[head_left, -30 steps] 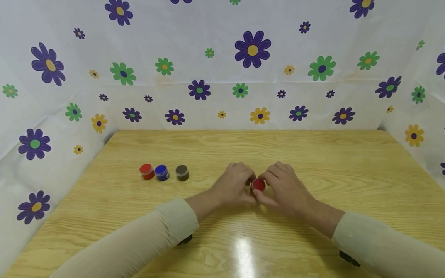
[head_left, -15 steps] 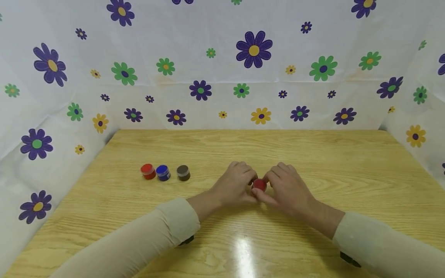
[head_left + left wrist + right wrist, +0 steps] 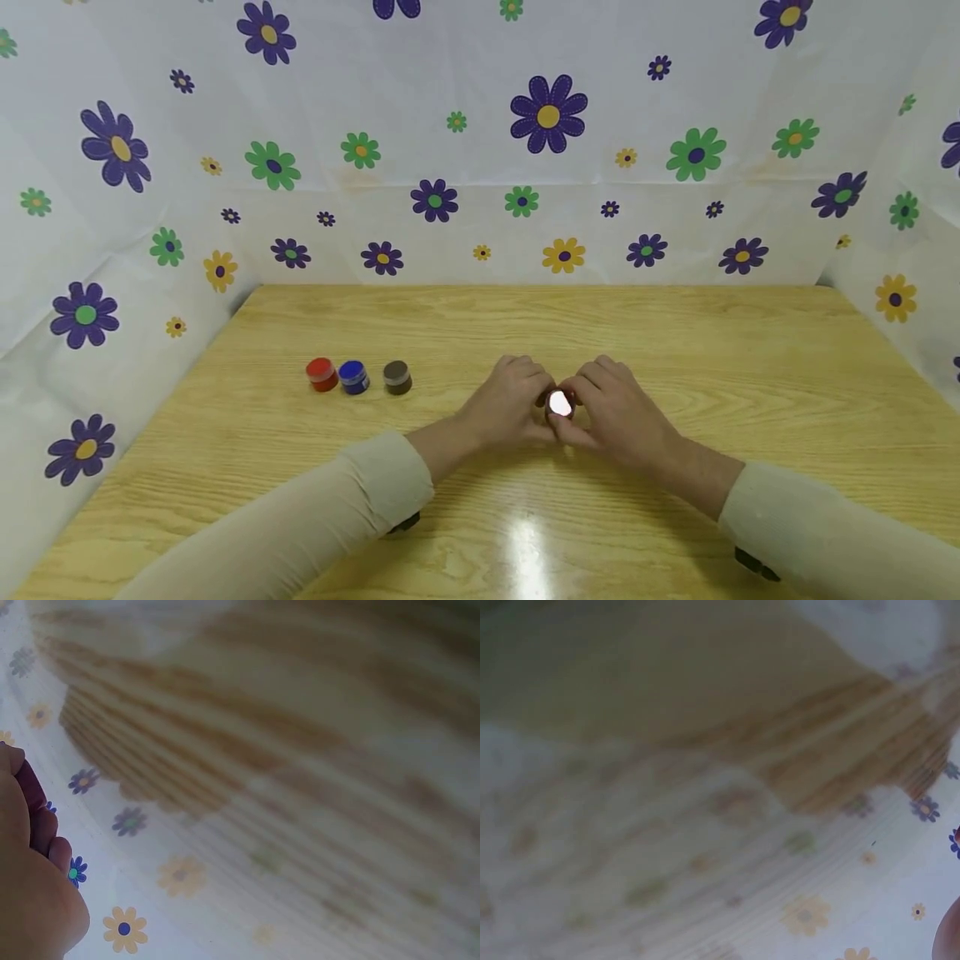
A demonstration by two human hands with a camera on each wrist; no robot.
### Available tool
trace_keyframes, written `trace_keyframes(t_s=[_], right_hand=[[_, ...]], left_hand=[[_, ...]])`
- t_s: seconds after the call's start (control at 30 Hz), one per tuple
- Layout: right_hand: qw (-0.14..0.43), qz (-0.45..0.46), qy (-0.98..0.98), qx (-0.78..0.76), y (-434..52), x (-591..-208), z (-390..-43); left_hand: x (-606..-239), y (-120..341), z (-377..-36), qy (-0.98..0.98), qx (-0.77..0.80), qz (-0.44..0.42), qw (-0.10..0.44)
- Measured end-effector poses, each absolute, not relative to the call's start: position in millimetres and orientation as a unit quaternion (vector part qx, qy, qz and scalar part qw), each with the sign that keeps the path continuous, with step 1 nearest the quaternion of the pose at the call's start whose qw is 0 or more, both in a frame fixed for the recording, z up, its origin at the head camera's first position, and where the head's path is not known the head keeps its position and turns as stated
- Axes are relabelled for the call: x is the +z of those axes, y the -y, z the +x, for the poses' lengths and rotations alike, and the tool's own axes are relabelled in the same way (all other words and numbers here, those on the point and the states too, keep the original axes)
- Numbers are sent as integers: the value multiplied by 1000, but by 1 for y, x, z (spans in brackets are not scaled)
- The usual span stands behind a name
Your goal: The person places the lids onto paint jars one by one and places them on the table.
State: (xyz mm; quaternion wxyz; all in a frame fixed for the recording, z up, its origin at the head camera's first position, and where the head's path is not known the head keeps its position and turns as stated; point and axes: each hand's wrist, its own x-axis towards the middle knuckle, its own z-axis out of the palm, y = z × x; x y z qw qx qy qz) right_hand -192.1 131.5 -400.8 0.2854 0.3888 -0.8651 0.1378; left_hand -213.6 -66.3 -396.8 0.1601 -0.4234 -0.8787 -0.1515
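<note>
Between both hands, near the middle of the table, is a small dark red paint jar (image 3: 559, 404), its top turned white by glare. My left hand (image 3: 507, 402) grips it from the left with curled fingers and thumb. From the right, my right hand (image 3: 617, 408) pinches the same jar near its top, thumb at the near side. A strip of the dark red jar (image 3: 30, 786) shows among the left fingers in the left wrist view. In the right wrist view only an edge of the right hand (image 3: 949, 937) appears, at the lower right corner.
Left of the hands, a red jar (image 3: 322, 375), a blue jar (image 3: 354, 377) and a dark brown jar (image 3: 397, 377) stand in a row on the wooden table (image 3: 465, 325). White cloth with printed flowers (image 3: 480, 100) encloses the back and sides.
The jar's top, dark red before, now shines white as it tilts into the light. Both hands keep their grip in nearly the same place. The whole view has shifted slightly.
</note>
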Motion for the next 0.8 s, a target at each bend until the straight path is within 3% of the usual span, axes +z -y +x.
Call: trace_keyframes(t_s=[0.33,0.8], right_hand=[[213,313,919,109,-131,-393,-188],[262,349,890,131,-132,-400,-190]], left_hand=[[-397,65,-214,885,-124,-418,164],[-400,65,-216,875,-118,-427,198]])
